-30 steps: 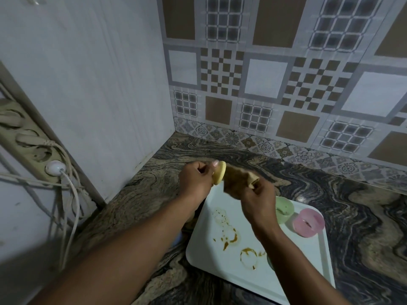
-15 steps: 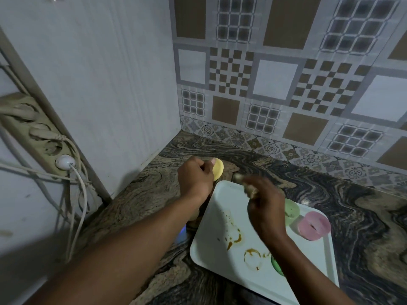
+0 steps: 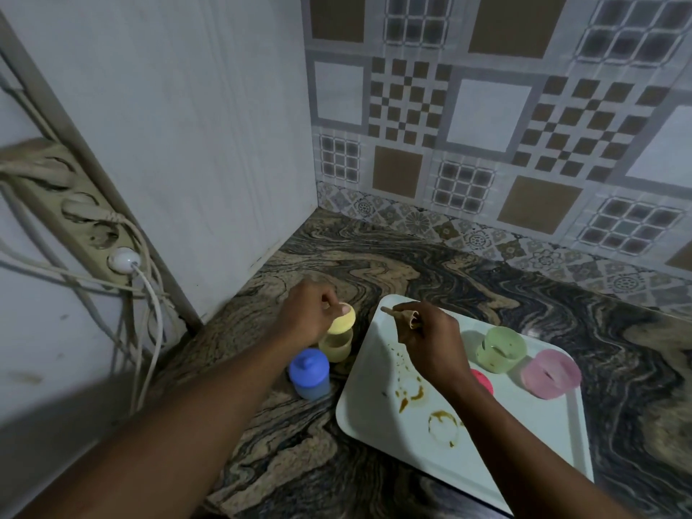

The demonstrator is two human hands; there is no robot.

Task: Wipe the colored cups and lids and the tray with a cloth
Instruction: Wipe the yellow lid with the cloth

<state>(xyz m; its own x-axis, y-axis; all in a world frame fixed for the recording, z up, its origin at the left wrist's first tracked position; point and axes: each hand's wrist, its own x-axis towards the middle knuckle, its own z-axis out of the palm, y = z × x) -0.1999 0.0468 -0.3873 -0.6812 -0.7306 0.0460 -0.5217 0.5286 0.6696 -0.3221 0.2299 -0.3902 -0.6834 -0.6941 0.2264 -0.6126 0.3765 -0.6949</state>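
My left hand [image 3: 309, 312] pinches a yellow lid [image 3: 341, 322] just above the open yellow cup [image 3: 336, 346] on the counter. A blue cup [image 3: 310, 373] with its lid on stands beside it. My right hand [image 3: 430, 339] holds a brownish cloth [image 3: 406, 316] bunched in its fingers over the white tray [image 3: 531, 440], which carries brown ring stains [image 3: 412, 391]. On the tray stand a green cup [image 3: 501, 348] and a pink cup [image 3: 550, 372]. A red piece [image 3: 482, 380] shows partly behind my right wrist.
The marbled counter [image 3: 374, 264] meets a white panel on the left and a patterned tile wall behind. A power strip [image 3: 86, 222] with a white plug and hanging cables [image 3: 149, 312] is mounted at the left.
My left hand lowered the yellow lid down over the yellow cup on the counter. My right hand with the cloth moved apart from the lid and now hovers over the tray.
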